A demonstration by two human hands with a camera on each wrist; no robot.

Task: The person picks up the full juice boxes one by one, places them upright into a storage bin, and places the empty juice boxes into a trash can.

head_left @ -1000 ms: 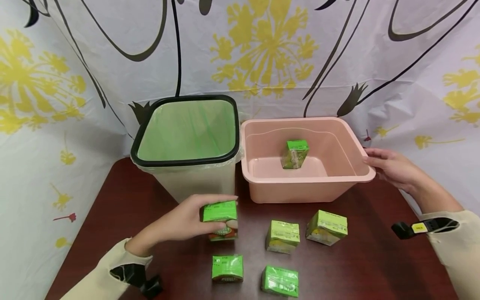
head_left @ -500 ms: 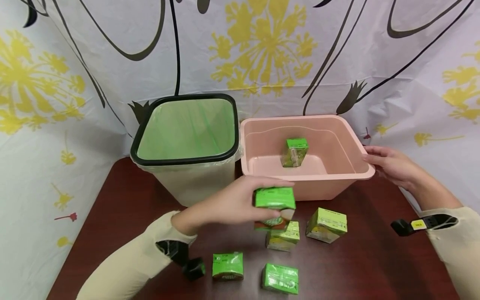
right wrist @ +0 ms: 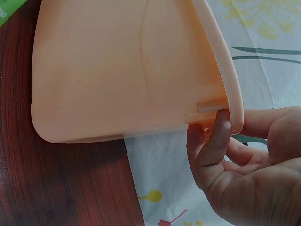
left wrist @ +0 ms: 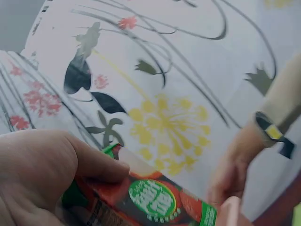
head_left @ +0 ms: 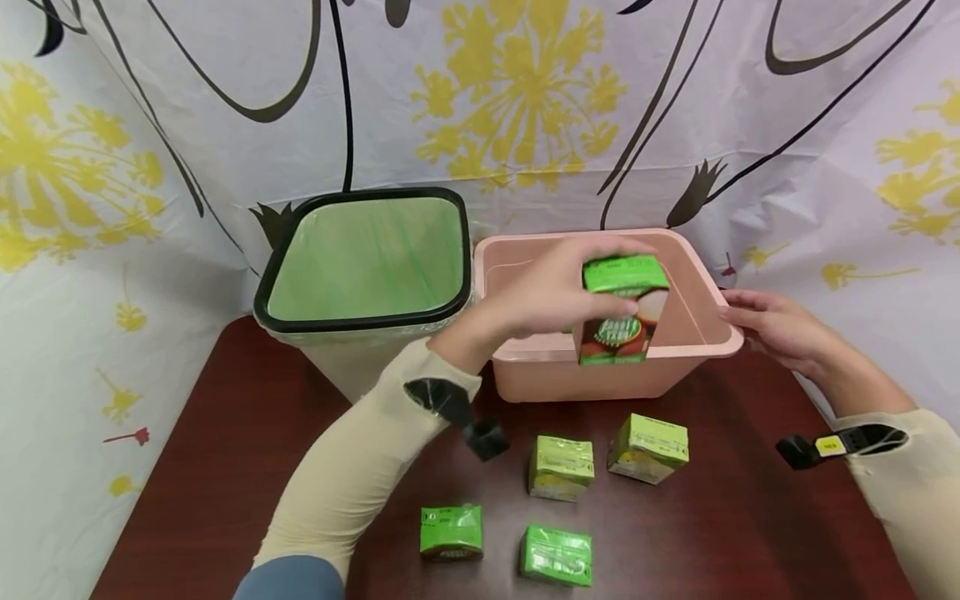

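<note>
My left hand (head_left: 555, 287) grips a green and red juice carton (head_left: 618, 333), thumb across its front and fingers behind, over the front part of the pink basin (head_left: 540, 379). The left wrist view shows the same carton (left wrist: 153, 200) from close by, with a green oval logo on its red side. At the basin's right end, my right hand (head_left: 772, 325) pinches the rim. In the right wrist view, that hand (right wrist: 249, 169) has its fingers curled under the basin's rim (right wrist: 230, 80). Another green carton inside the basin is almost wholly hidden behind my left hand.
Left of the basin stands a bag-lined bin with a black rim (head_left: 375, 323). On the dark red table (head_left: 225, 467) lie two yellow-green cartons (head_left: 561, 468) (head_left: 648, 447) and two green cartons (head_left: 452, 532) (head_left: 557, 554). A patterned cloth (head_left: 540, 192) hangs behind.
My left hand has carried the juice carton up from the table in front of the bin, rightward, to above the basin. My right hand keeps its hold on the basin's rim.
</note>
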